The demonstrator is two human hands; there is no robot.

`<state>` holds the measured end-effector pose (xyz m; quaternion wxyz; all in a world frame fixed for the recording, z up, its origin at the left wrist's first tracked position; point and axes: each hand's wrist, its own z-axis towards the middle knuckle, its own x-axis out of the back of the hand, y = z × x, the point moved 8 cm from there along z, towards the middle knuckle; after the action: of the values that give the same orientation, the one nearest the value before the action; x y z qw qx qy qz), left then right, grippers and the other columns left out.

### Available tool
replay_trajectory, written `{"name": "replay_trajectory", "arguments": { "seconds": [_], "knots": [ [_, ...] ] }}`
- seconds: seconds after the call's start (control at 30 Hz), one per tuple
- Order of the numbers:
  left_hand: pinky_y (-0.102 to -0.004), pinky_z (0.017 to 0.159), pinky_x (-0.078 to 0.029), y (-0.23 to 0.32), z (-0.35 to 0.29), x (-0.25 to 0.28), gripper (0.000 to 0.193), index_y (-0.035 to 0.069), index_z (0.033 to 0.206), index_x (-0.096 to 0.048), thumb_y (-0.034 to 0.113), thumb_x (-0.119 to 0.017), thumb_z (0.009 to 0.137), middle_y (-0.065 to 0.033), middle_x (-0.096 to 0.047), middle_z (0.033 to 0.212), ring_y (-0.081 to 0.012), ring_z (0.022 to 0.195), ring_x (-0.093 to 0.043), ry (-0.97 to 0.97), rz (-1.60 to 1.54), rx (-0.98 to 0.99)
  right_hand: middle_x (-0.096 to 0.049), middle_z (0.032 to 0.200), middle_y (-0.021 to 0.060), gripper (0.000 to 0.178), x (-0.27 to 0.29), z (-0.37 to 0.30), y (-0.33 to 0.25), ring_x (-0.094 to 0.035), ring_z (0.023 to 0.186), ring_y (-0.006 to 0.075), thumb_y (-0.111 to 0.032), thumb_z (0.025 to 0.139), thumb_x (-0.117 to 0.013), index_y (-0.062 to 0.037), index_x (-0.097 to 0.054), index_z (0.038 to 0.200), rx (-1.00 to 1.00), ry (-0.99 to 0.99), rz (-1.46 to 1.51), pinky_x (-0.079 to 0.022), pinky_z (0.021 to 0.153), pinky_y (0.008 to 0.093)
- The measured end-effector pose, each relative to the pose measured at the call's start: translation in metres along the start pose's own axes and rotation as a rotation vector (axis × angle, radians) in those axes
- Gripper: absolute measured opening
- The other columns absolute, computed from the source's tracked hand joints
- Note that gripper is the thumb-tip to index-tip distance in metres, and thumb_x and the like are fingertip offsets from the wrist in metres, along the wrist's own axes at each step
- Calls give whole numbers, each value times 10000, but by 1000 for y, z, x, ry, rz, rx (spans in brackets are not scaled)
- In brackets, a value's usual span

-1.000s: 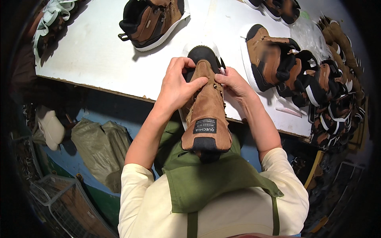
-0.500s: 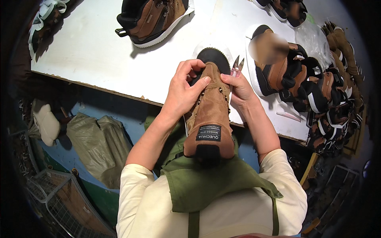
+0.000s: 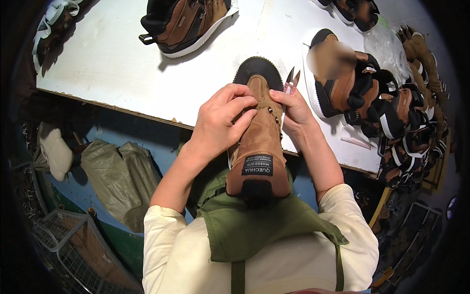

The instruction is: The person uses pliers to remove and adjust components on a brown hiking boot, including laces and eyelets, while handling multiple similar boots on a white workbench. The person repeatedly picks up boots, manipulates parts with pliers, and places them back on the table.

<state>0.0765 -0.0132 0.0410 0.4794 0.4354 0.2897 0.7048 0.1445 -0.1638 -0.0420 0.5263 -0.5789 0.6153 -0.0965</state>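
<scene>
A brown hiking boot [image 3: 263, 127] with a black toe cap rests between my arms. Its toe points away over the table's edge; the tongue, with a dark label, is toward me. My left hand [image 3: 220, 115] is at the boot's left side, thumb and fingertips drawn together by the lacing; whatever they pinch is too small to make out. My right hand [image 3: 297, 109] grips the boot's right side, thumb on the upper near the toe. Tucked in that same hand is a small pair of scissors [image 3: 291, 83], blades pointing away and slightly apart. The boot's sole is mostly hidden.
On the white table [image 3: 122, 73] another brown boot [image 3: 188, 24] lies at the far left. More boots [image 3: 338, 73] crowd the right side, by a clear plastic bag [image 3: 384, 49]. Below left are a greenish sack [image 3: 120, 179] and a wire cart [image 3: 88, 245].
My left hand has slid left and a little toward me, away from the toe cap, fingertips still together. My right hand keeps its hold on the boot and scissors.
</scene>
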Motion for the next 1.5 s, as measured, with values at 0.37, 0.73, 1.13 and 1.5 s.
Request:
{"name": "replay_trajectory", "arguments": {
  "seconds": [0.37,0.73,1.13,1.5],
  "knots": [
    [-311,695,-555,6,12,-5,194,-20,921,-663,-15,-715,734,-103,-656,952,-236,820,-668,-130,161,-50,-683,896,125,189,-3,-1,-3,-675,782,169,-35,818,-686,53,-625,973,10,-37,7,-566,724,286],
    [-302,615,-556,15,10,-7,231,11,955,-662,5,-728,734,-96,-667,917,-235,736,-669,-107,291,-207,-684,890,101,178,-6,-2,-3,-668,791,149,-43,819,-693,28,-639,973,5,-31,0,-551,745,274],
    [-301,595,-557,22,10,-7,145,7,872,-665,32,-732,746,-108,-669,874,-229,685,-671,-34,352,-230,-686,879,103,180,-2,0,-2,-665,775,145,-68,819,-706,36,-650,955,33,-27,-36,-548,737,274],
    [-300,618,-555,5,0,-1,130,-14,887,-664,-10,-695,761,-127,-671,899,-231,718,-677,109,250,-61,-689,869,95,173,-3,-1,-3,-666,775,147,-72,816,-710,28,-656,946,17,-5,-31,-540,745,264]
  ]
}}
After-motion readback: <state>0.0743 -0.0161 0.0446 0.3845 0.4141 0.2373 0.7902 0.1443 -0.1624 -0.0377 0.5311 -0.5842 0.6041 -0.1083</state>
